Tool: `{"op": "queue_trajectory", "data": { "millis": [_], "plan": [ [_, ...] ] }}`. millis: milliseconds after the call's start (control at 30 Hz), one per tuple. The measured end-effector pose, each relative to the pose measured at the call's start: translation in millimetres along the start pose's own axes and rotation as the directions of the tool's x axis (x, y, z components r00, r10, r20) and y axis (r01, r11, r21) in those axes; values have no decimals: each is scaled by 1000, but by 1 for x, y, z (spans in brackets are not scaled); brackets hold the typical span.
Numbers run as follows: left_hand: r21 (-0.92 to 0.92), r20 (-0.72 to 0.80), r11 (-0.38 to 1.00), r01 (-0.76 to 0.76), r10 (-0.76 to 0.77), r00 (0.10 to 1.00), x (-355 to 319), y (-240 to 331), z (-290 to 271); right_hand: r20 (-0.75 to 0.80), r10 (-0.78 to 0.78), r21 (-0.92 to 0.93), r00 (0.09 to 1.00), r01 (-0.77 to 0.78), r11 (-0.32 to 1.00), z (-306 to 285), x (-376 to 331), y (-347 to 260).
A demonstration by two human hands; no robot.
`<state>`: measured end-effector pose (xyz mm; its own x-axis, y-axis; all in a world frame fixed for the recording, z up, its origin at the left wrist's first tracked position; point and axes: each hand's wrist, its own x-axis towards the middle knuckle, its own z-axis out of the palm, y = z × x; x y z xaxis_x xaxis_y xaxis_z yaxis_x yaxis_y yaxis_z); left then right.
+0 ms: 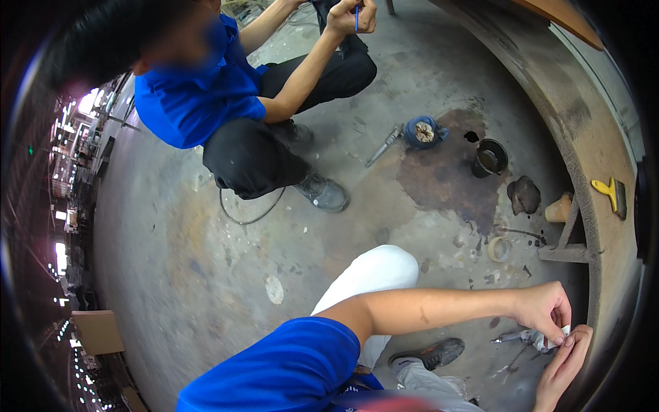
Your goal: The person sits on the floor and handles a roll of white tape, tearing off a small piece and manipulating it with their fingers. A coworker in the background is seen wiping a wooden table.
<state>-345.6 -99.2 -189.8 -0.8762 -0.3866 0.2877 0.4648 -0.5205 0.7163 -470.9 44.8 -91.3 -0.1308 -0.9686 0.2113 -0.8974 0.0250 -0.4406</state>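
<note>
My left hand point(544, 306) reaches across to the lower right, its thumb and fingers pinched together. Just below it, my right hand point(565, 362) is also closed, and the fingertips of both meet. Between them shows a bit of something white point(566, 330), perhaps paper or cloth; the fingers cover most of it. Right behind my fingers is a metal tool point(527, 336) with a thin silver tip, which looks like an air grinder. Whether my fingers touch this tool I cannot tell.
A co-worker point(199, 103) squats at upper left, a thin blue item in one hand. On the stained floor are another metal tool point(384, 145), a blue-wrapped container point(423, 132), a black bucket point(489, 158) and a tape roll point(500, 249). A yellow-handled brush point(608, 195) lies on the bench point(604, 240).
</note>
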Motion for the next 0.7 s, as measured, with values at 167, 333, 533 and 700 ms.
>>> {"op": "queue_trajectory", "data": {
  "millis": [167,333,533,700],
  "plan": [
    [12,30,1000,-8,8,1000,-2,-3,2,-20,36,34,999,-35,999,2,-8,1],
    [39,28,999,0,-1,1000,-3,0,4,-22,77,3,997,-77,997,-1,-11,0],
    [422,6,876,-231,252,968,-4,-3,6,-71,173,90,982,-166,982,2,-9,10],
    [801,274,222,-556,690,670,-3,-19,2,-25,639,599,769,-501,625,0,-1,8]
  ]
}}
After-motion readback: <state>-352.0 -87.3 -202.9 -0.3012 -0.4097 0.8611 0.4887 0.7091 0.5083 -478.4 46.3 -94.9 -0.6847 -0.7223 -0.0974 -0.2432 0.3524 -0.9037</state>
